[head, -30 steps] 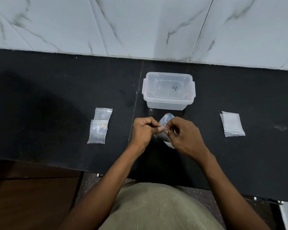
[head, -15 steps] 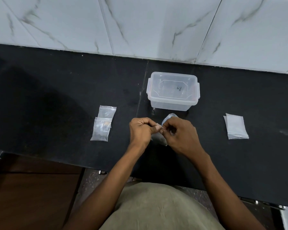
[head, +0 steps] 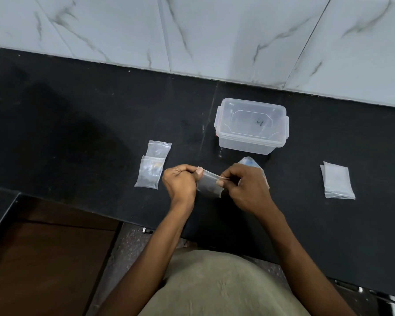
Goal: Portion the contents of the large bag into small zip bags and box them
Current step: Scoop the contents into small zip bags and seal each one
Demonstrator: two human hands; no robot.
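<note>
black bench at frame centre: i see left hand and right hand pinching the small zip bag stretched between them.

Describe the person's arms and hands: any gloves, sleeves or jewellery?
Both hands, left and right, are bare, with no gloves. No rings, watch or bands show. Both forearms are bare right down to the frame's lower edge, with no sleeve in view.

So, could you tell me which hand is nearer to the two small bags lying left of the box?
Left. The left hand sits just right of the two small bags, almost touching them; the right hand lies further right, pinching the same small zip bag.
</note>
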